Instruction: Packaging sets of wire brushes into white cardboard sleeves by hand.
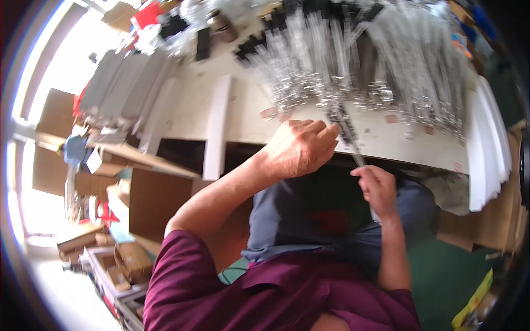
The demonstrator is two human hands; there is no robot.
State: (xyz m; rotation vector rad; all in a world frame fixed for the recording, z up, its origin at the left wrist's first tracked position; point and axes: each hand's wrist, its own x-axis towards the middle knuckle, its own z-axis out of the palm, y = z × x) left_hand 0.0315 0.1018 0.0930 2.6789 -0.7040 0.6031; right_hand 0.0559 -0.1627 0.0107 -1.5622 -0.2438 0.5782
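Observation:
My right hand point(378, 188) is closed around the lower part of a long thin strip point(356, 153), dark and silvery, that slants up and left to the table edge. A pale end shows below that fist. Close by on the left, my left hand point(305, 146) has its fingers curled together beside the upper part of the strip; what they hold, if anything, is hidden. Just beyond both hands, a large heap of slim, clear-wrapped pieces point(314, 60) with shiny metallic near ends lies on the table point(251, 110). A second wrapped heap point(419, 66) spreads to its right.
A long white narrow box point(218, 127) juts over the table edge on the left. Pale flat strips point(124, 83) are stacked behind it; more white boxes point(488, 146) stand at the right. A brown bottle point(222, 26) is at the back. An open carton point(160, 201) sits left of my legs.

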